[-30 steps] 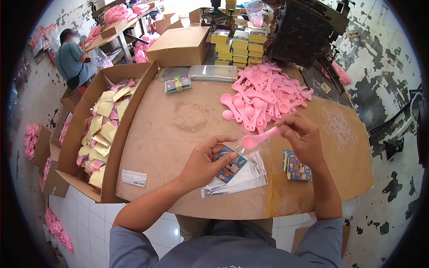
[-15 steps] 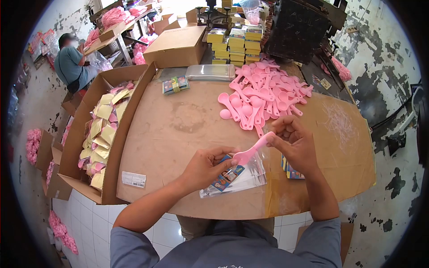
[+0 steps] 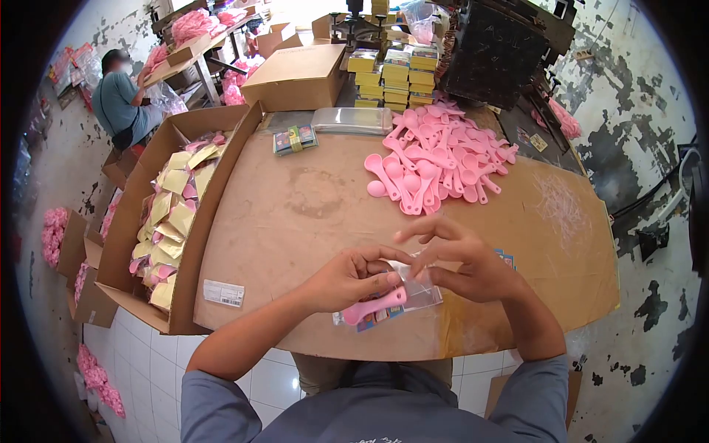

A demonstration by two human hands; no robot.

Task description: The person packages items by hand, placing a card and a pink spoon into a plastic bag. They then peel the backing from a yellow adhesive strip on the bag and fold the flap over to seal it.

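Observation:
A pink spoon (image 3: 375,305) lies slanted over a blue printed card (image 3: 391,316) and a clear plastic bag (image 3: 427,294) near the table's front edge. My left hand (image 3: 353,279) is closed just above the spoon, thumb and forefinger pinching the bag's upper part. My right hand (image 3: 469,262) hovers at the bag's right side, fingers apart and slightly blurred, with the thumb close to the plastic. Whether it touches the bag is hard to see. Beyond the hands spreads a heap of pink spoons (image 3: 436,159).
An open carton (image 3: 214,221) of packed spoons and cards stands at left. Card stacks (image 3: 395,74), a closed box (image 3: 295,74) and a pile of clear bags (image 3: 351,120) sit at the back. Blue cards (image 3: 506,258) lie behind my right hand. A seated person (image 3: 118,100) works far left.
The spoon has gone from between both hands down onto the card and bag. My right hand has let go of its handle and opened; my left hand now pinches the plastic.

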